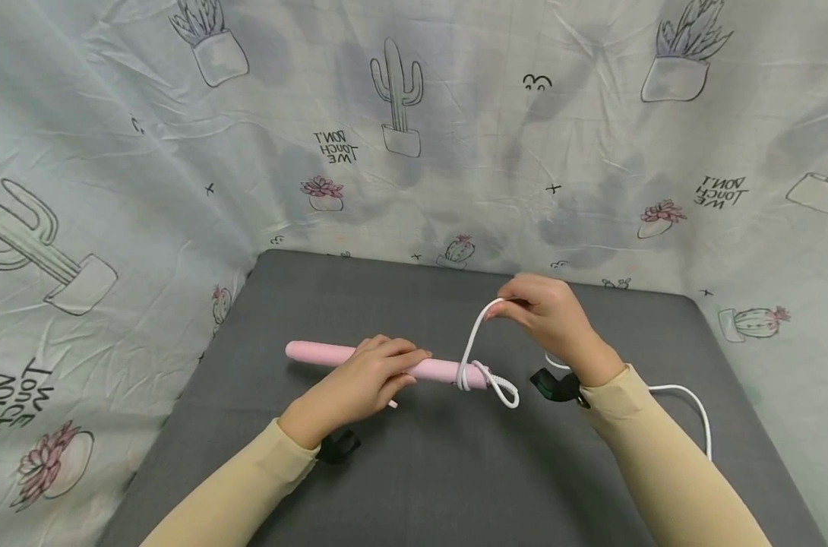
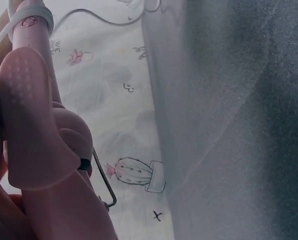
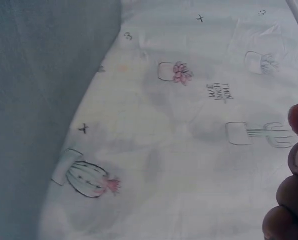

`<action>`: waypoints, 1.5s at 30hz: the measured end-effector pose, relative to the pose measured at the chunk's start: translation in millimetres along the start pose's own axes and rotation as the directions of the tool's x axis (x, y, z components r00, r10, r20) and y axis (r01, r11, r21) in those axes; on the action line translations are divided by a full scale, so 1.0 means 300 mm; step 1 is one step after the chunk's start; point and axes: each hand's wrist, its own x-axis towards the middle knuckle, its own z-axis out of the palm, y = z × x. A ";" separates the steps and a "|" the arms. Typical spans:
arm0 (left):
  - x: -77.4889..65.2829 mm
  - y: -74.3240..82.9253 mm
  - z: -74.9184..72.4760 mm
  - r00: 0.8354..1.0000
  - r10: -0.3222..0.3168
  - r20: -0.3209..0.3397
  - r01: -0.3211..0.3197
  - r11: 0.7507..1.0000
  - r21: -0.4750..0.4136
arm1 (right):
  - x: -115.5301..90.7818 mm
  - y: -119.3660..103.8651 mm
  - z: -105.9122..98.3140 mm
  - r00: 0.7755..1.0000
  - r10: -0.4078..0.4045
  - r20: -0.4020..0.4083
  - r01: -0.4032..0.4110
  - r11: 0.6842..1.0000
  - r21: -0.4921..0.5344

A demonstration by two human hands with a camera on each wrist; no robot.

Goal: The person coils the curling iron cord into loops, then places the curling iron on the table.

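A pink curling iron [image 1: 441, 370] lies crosswise in front of me, a little above the table. My left hand [image 1: 362, 380] grips it around the middle. In the left wrist view its clamp lever [image 2: 28, 125] and a bent wire stand [image 2: 106, 182] show beside the fingers. The white cord [image 1: 474, 334] loops around the iron's right end, with a small loop sticking out past it. My right hand [image 1: 547, 315] pinches the cord between thumb and fingers, up and right of that end. In the right wrist view, curled fingers [image 3: 284, 200] show at the edge.
More white cord [image 1: 687, 395] trails over the grey table [image 1: 455, 471] behind and right of the right forearm. A cactus-print curtain [image 1: 455, 152] hangs around the back and sides of the table. Each wrist bears a black strap [image 1: 557, 385].
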 end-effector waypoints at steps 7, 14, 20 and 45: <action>-0.008 0.003 -0.006 0.997 0.059 -0.055 -0.057 0.998 0.034 | -0.035 0.035 0.050 0.932 0.299 0.205 -0.314 0.949 0.044; -0.014 0.003 -0.013 0.983 0.065 -0.171 -0.069 0.998 -0.015 | -0.086 0.035 0.130 0.863 0.372 0.342 -0.428 0.898 0.102; -0.017 0.003 -0.022 0.947 0.011 -0.320 -0.021 0.999 -0.031 | -0.139 -0.018 0.188 0.884 0.301 0.358 -0.373 0.915 0.151; -0.031 -0.084 0.001 0.855 -0.352 -0.380 0.380 0.925 -0.001 | -0.176 -0.216 0.168 0.960 0.031 0.280 0.051 0.958 -0.284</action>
